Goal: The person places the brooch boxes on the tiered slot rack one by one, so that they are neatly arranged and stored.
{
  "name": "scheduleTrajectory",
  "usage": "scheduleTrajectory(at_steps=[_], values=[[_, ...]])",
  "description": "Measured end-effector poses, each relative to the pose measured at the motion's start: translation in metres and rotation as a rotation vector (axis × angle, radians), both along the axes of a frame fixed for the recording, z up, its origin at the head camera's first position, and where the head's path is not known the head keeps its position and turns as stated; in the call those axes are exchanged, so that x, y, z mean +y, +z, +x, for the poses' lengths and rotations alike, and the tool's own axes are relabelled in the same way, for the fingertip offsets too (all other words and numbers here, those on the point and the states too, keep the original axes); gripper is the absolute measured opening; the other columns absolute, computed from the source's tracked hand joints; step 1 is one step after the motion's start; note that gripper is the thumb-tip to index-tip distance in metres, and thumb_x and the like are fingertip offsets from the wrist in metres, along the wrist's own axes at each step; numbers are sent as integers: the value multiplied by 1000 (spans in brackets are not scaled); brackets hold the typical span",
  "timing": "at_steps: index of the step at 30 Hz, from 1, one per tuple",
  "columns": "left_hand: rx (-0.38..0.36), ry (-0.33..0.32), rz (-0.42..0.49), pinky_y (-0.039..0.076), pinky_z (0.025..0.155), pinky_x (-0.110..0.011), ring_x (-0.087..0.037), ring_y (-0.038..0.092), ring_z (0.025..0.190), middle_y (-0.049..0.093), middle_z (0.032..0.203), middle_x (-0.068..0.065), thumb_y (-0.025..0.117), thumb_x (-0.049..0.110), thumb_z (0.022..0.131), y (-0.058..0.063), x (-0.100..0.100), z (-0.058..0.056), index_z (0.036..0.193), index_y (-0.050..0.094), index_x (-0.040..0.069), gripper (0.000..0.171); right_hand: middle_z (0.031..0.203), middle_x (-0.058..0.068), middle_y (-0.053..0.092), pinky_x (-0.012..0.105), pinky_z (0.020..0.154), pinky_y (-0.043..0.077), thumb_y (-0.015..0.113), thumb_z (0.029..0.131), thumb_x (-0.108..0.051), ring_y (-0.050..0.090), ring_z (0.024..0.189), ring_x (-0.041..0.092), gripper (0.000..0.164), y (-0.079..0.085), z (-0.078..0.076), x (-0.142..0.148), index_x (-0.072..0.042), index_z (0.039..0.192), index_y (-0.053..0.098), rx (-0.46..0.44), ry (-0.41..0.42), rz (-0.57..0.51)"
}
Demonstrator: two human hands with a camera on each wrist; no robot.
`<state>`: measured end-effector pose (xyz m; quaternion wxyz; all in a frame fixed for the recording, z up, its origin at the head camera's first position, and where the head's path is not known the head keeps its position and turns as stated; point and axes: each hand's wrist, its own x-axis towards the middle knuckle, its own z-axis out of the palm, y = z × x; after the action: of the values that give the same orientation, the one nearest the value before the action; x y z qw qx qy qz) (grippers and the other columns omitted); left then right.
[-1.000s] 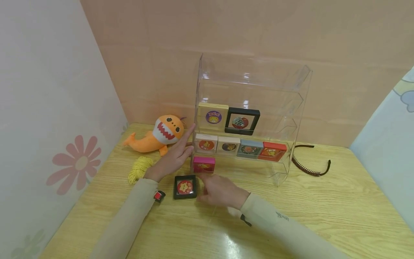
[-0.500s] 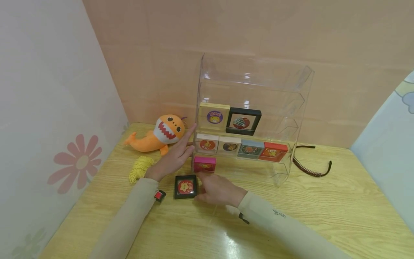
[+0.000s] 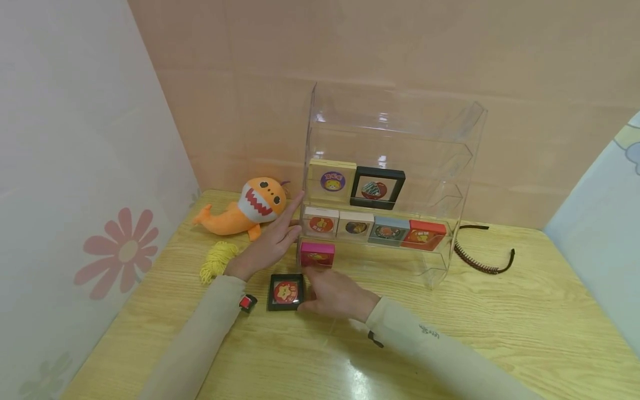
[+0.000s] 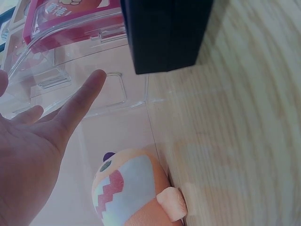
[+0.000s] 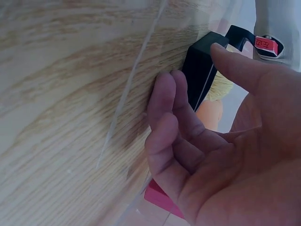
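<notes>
A black-framed display box (image 3: 285, 292) with a red round emblem lies flat on the table in front of the clear acrylic rack (image 3: 390, 133). My right hand (image 3: 332, 295) pinches its right side, thumb at the near corner and a finger towards the far one. In the right wrist view, the right hand (image 5: 221, 155) has its thumb on the corner of the black box (image 5: 202, 70), other fingers curled alongside. My left hand (image 3: 267, 244) touches the rack's left side with extended fingers. A pink box (image 3: 317, 255) sits on the lowest tier, just behind the black one.
A cream box (image 3: 331, 179) and another black-framed box (image 3: 377, 188) stand on a higher tier, with several smaller boxes below. Left of the rack lie an orange shark plush (image 3: 240, 214) and yellow yarn (image 3: 219, 261). A brown headband (image 3: 482, 265) lies to the right.
The black-framed box on the table has slid slightly towards me and turned a little, with my right hand at its side. My left hand stays at the rack.
</notes>
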<state>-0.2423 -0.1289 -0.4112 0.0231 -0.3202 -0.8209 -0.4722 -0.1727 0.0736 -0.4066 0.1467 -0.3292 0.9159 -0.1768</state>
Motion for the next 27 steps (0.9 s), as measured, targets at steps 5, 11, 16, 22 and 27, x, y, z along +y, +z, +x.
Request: scheduleTrajectory(at_steps=[5, 11, 16, 22, 27], values=[[8, 8, -9, 47, 105, -49, -33, 45, 138, 3, 169, 9, 40, 26, 111, 1, 1, 0, 161, -4, 44, 69, 86, -5, 65, 26, 70, 56, 85, 84, -36, 58, 70, 5, 84, -1, -1, 0, -1, 149, 45, 1, -11, -12], [-7, 10, -12, 48, 104, -49, -34, 46, 137, 3, 169, 9, 39, 27, 111, 1, 1, 1, 161, -4, 44, 68, 78, -5, 62, 22, 62, 54, 88, 80, -32, 59, 65, 7, 84, -2, 2, -1, 0, 145, 44, -40, -42, -58], [-3, 17, -13, 49, 103, -49, -34, 47, 136, 3, 168, 10, 40, 28, 111, 0, 0, 1, 161, -4, 44, 68, 88, 1, 65, 21, 66, 55, 92, 76, -24, 61, 73, 8, 79, -2, 5, -2, -3, 136, 46, -66, -54, -100], [1, 15, -11, 49, 103, -48, -33, 47, 136, 3, 168, 10, 40, 26, 111, 0, 0, 1, 161, -3, 44, 69, 100, 10, 65, 28, 79, 58, 96, 70, -18, 64, 85, 13, 76, -2, 8, -3, -5, 125, 44, -32, -41, -120], [4, 19, -17, 49, 103, -47, -33, 47, 136, 4, 168, 10, 40, 26, 111, 0, 1, 0, 161, -3, 44, 69, 94, 11, 66, 30, 81, 58, 95, 68, -8, 65, 85, 16, 75, -2, 10, -3, -5, 121, 42, -51, -30, -163]])
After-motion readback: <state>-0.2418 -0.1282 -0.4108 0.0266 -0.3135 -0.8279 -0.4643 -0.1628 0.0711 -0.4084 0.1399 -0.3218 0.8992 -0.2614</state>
